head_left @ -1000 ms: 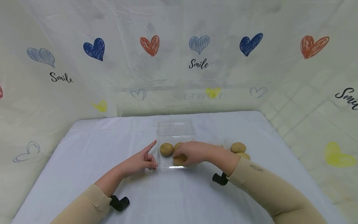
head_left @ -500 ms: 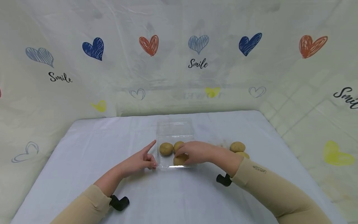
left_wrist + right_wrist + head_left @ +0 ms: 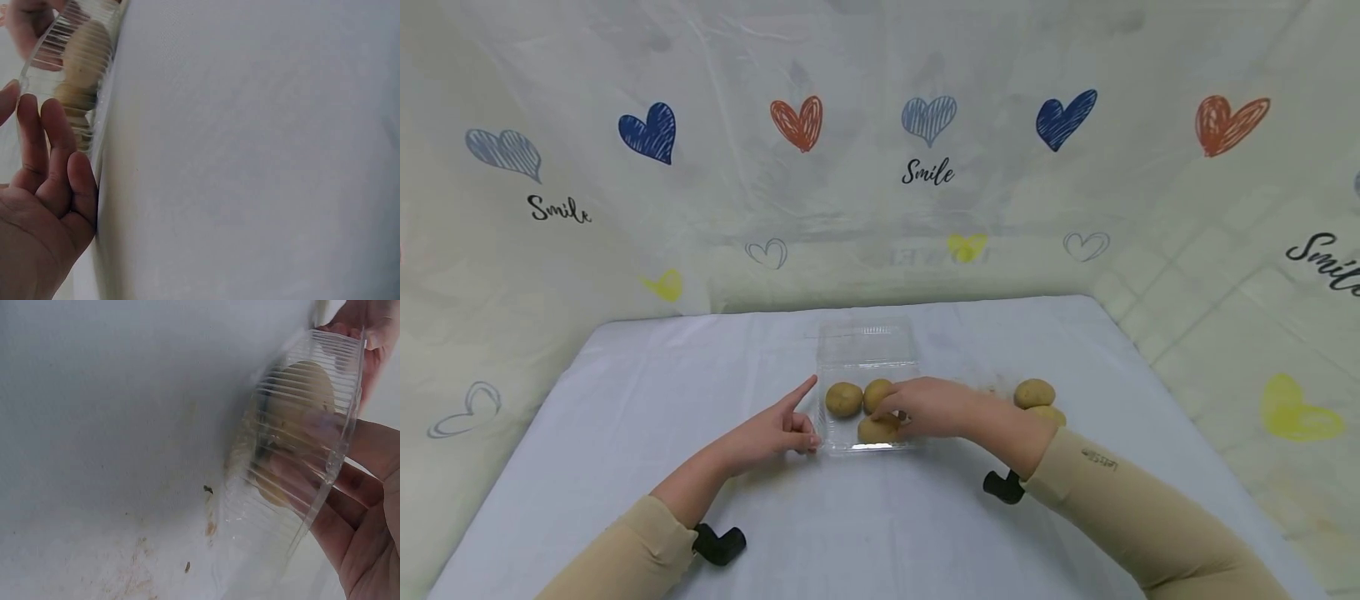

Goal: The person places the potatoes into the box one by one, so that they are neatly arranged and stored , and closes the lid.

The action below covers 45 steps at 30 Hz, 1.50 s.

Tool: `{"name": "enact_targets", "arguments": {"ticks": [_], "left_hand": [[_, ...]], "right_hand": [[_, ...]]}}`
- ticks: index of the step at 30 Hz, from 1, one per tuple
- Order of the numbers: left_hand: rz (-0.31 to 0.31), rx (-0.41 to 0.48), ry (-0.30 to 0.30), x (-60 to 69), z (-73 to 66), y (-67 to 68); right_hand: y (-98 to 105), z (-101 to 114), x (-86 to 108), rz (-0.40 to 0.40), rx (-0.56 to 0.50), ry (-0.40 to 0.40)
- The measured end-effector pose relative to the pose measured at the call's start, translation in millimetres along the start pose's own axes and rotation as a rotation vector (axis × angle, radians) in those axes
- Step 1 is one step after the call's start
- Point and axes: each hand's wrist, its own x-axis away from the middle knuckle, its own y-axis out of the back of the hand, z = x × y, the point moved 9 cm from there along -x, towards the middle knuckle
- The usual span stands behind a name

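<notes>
the left hand [image 3: 775, 429] pinches the clear container [image 3: 841, 431] at eight o'clock while the right hand [image 3: 934, 407] grips a potato [image 3: 876, 431] inside, towards six o'clock.

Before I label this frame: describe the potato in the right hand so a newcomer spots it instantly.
On the white-covered table, find the clear, open box beside the left hand. Inside, the potato lies at the near side. Unlike the back pair, it sits alone in front, pinched by the right hand.
</notes>
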Motion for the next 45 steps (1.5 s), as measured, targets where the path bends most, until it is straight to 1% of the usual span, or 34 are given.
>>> {"name": "enact_targets", "arguments": {"ticks": [8,18,26,30,35,39,45], "left_hand": [[-0.009,-0.009,-0.029,0.0,-1.9,-0.2],[0.002,0.002,-0.045,-1.6,0.9,0.3],[0.008,0.008,-0.051,-1.2,-0.5,-0.8],[0.007,0.007,-0.049,-1.6,0.4,-0.2],[0.006,-0.001,-0.047,-2.2,1.4,-0.8],[0.005,0.002,-0.049,-2.4,1.5,-0.6],[0.003,-0.005,-0.050,-1.8,0.7,0.1]], "right_hand": [[-2.2,5.7,-10.6,-0.038,0.037,0.030],[-1.5,24.0,-26.4,-0.075,0.078,0.067],[-2.0,29.5,-33.4,-0.065,0.082,0.078],[-1.1,28.6,-32.0,-0.070,0.070,0.077],[1.7,23.2,-28.6,-0.074,0.010,0.053],[8.1,18.7,-25.2,-0.086,-0.042,0.042],[17.4,12.6,-19.8,-0.085,-0.083,0.028]]}}
